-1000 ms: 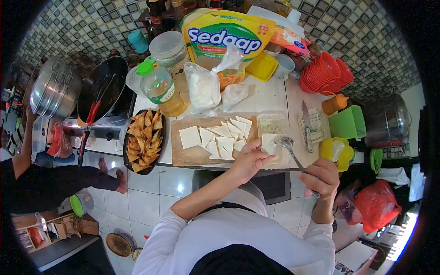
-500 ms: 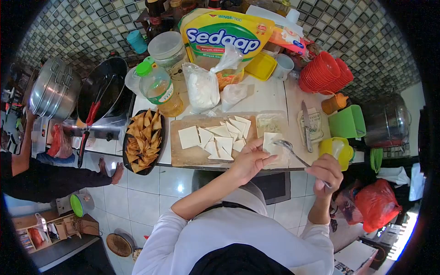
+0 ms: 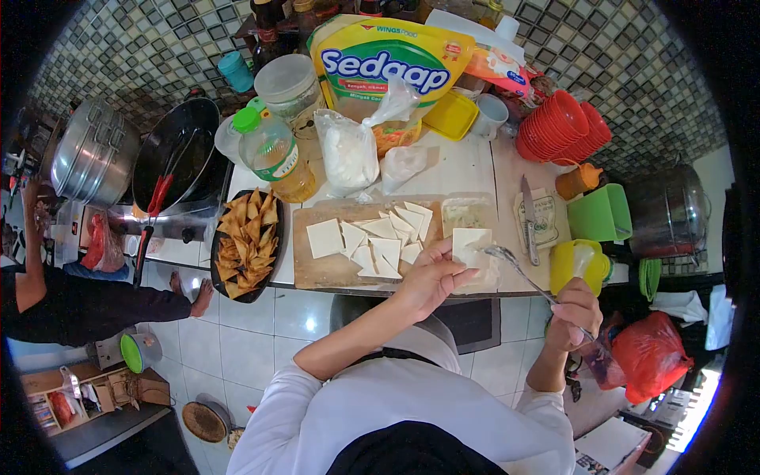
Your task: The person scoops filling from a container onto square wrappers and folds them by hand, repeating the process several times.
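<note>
Head: wrapper point(image 3: 467, 238) in left hand point(image 3: 431, 279)

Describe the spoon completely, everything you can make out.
The spoon looks metallic and shiny, with a small bowl and a long, slim handle. The right hand grips it toward the handle's far end, whose tip pokes out past the fingers. It slants, bowl up and to the left in the picture, handle down to the right. The bowl is at the right edge of the pale square sheet; whether they touch, and what the bowl carries, cannot be made out.
</note>
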Action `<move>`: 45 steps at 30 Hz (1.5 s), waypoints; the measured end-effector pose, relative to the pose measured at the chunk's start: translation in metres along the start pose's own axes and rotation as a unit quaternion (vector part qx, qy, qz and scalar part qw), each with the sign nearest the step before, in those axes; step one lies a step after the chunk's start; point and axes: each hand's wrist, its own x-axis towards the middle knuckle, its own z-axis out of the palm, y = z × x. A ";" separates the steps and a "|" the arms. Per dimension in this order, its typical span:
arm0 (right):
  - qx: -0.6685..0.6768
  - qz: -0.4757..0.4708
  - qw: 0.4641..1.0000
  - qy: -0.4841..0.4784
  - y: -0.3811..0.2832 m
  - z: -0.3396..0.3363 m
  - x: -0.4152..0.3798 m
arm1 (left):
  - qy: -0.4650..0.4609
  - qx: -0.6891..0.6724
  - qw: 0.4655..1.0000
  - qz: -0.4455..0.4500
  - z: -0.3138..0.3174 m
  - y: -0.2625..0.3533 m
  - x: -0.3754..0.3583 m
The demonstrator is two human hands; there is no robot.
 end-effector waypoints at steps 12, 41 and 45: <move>-0.072 -0.029 0.994 -0.071 0.000 0.009 -0.003 | 0.001 -0.019 1.000 0.019 0.002 -0.002 0.003; -0.008 0.132 0.948 0.289 0.005 0.014 -0.025 | -0.007 -0.028 0.999 0.030 -0.009 -0.003 0.005; -0.035 0.373 0.882 0.287 0.041 0.016 -0.055 | -0.033 -0.093 0.994 0.042 -0.018 -0.001 -0.001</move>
